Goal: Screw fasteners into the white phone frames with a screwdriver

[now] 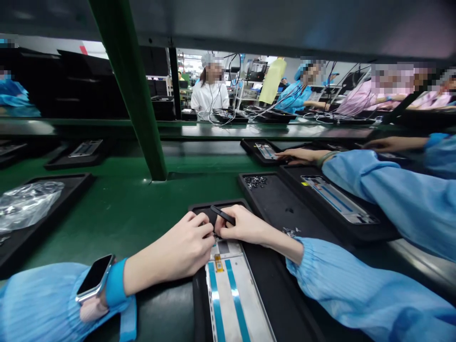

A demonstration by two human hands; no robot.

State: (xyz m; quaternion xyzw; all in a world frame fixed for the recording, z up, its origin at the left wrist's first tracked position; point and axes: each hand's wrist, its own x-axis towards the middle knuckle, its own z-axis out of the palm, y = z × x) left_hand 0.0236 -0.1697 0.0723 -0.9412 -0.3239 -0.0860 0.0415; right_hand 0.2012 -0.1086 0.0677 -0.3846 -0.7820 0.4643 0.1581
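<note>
A silver device frame (237, 289) with two blue strips and a small orange flex piece lies in a black tray (281, 294) in front of me. At its far end, my left hand (192, 242) has its fingers curled and pressed together; whatever they pinch is hidden. My right hand (242, 225) holds a black pen-like tool (223, 215), with its fingertips close to the left ones over the top edge of the frame. The lower tip of the tool is hidden by the fingers.
Right of my tray, a black tray (306, 209) holds small dark and silver parts. Beyond it, another person's hand (302, 156) touches a tray with a frame. A green post (137, 95) rises ahead. At left, a tray holds a clear plastic bag (28, 202).
</note>
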